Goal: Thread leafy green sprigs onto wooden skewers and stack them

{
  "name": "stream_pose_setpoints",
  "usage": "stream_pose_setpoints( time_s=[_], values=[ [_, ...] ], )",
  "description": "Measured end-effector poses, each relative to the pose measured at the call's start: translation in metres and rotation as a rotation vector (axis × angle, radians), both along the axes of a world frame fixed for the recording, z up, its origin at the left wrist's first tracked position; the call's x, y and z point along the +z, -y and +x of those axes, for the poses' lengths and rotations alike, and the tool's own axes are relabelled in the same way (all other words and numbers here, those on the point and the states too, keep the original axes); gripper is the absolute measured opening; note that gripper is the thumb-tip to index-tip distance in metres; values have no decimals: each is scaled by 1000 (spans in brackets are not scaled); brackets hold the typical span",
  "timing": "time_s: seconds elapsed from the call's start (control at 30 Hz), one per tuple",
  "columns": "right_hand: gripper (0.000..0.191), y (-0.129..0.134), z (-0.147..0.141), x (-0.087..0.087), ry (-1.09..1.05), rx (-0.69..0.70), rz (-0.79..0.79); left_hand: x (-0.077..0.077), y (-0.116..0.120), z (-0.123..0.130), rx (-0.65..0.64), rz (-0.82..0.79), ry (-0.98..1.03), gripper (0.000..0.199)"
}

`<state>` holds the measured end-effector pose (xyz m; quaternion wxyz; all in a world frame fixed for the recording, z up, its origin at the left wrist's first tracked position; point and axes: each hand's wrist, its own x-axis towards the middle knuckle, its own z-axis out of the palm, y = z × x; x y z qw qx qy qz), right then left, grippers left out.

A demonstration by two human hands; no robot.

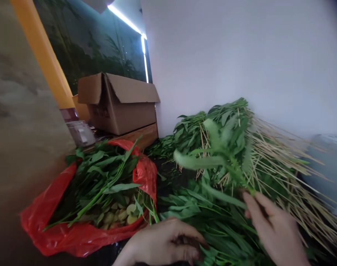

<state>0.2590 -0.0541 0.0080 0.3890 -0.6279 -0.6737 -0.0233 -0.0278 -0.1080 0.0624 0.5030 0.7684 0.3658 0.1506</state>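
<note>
My right hand [273,225] pinches the lower end of a leafy green stem [232,166], whose blurred leaves point up and to the left. Below it spreads a loose pile of long green leaves [226,229]. At the left edge of this pile is my left hand [168,242], its fingers curled down towards the leaves; what they may hold is hidden. To the left, an open red plastic bag [82,238] holds leafy stems [107,177] and several pale, roundish pieces [124,212].
Bundles of greens [226,118] with dry, straw-like stalks [282,159] lie against the white wall [235,55]. Behind the bag stands an open cardboard box [132,114], with a clear plastic container [81,133] beside it. A pale container [326,166] is at the far right.
</note>
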Motion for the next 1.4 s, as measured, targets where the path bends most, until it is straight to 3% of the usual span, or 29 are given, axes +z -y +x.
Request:
stream_pose_setpoints(
  time_s=[0.13, 0.2, 0.3, 0.4, 0.5, 0.63, 1.07, 1.17, 1.27, 1.4],
  values=[
    [36, 3, -20, 7, 60, 126, -134, 11, 18, -12, 85, 88, -72, 32],
    [35, 0, -24, 4, 65, 149, -170, 19, 32, -36, 181, 163, -196, 25],
    [39, -5, -25, -5, 86, 64, -169, 25, 52, -89, 443, 242, -352, 29],
    [41, -7, -27, -17, 132, -44, -61, 16, 61, -143, 772, 433, -712, 30],
    [40, -8, -30, -29, 118, -52, 14, -2, 58, -174, 832, 505, -1046, 30],
    [38, -12, -29, -36, 86, -24, 11, -15, 53, -180, 743, 476, -1220, 33],
    [42, -11, -34, -41, 128, -34, 13, -22, 53, -180, 716, 436, -1258, 57],
    [42, -11, -33, -43, 130, -44, -4, -21, 56, -184, 742, 500, -1227, 48],
    [45, -13, -31, -44, 129, -34, -64, -14, 61, -186, 832, 580, -1067, 25],
    [46, -13, -31, -45, 124, -39, -70, -10, 63, -188, 909, 603, -874, 21]
  ],
)
